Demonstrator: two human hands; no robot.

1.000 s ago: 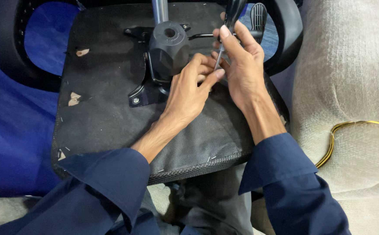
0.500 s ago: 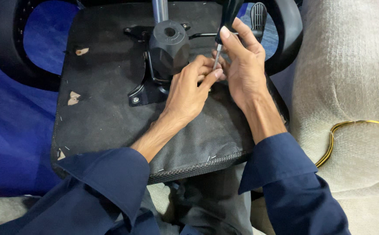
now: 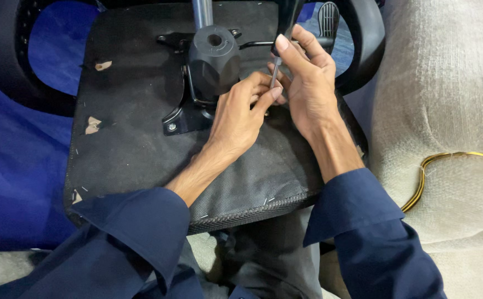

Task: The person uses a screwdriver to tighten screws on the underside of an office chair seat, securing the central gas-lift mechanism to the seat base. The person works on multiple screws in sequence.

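An upturned office chair seat [image 3: 130,144] lies across my lap, its black fabric underside facing up. A black metal mechanism plate with a round housing [image 3: 213,61] and a grey gas cylinder stub [image 3: 201,12] is bolted at its centre. My right hand [image 3: 308,83] grips a dark-handled screwdriver [image 3: 287,19] upright, shaft pointing down beside the plate. My left hand [image 3: 240,116] pinches the shaft near its tip, at the plate's right edge. The tip itself is hidden by my fingers.
Black curved armrests [image 3: 3,66] [image 3: 369,44] flank the seat. A lever with a ribbed paddle [image 3: 328,19] sticks out at the top right. A beige cushion with yellow piping [image 3: 452,160] lies to the right, blue cloth [image 3: 14,166] to the left.
Both hands stay at the same spot on the plate. The screwdriver handle has shifted only slightly in my right hand.
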